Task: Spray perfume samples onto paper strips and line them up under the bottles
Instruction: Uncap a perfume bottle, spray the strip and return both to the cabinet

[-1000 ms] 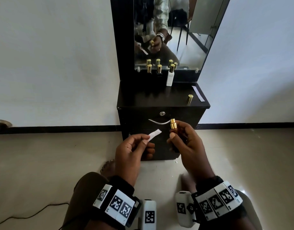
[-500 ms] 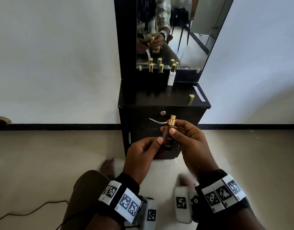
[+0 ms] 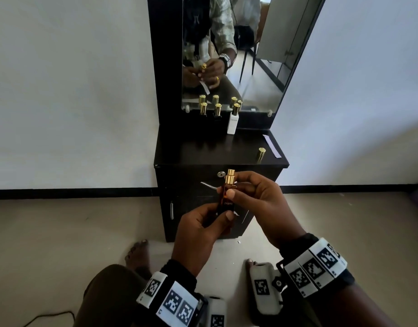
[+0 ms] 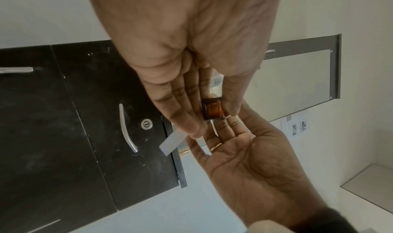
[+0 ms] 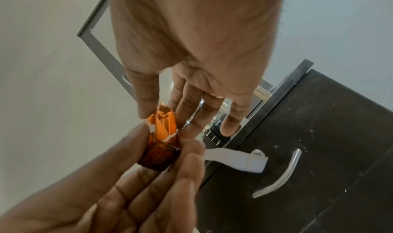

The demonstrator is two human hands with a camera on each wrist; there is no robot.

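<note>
Head view shows both hands holding one amber perfume bottle [image 3: 226, 204] upright in front of a black cabinet [image 3: 226, 152]. The right hand [image 3: 262, 204] grips the top part, thumb on the front and fingers behind, just under the gold sprayer [image 3: 230, 177]. The left hand [image 3: 198, 227] pinches the bottom of the bottle, and a white paper strip [image 4: 171, 143] is tucked in its fingers and sticks out toward the cabinet. On the cabinet top, two dark bottles with gold caps [image 3: 210, 109] and a white bottle [image 3: 233, 120] stand in a row by the mirror [image 3: 262, 79]. A loose gold cap [image 3: 260, 154] stands near the front, beside another paper strip [image 3: 271, 146].
</note>
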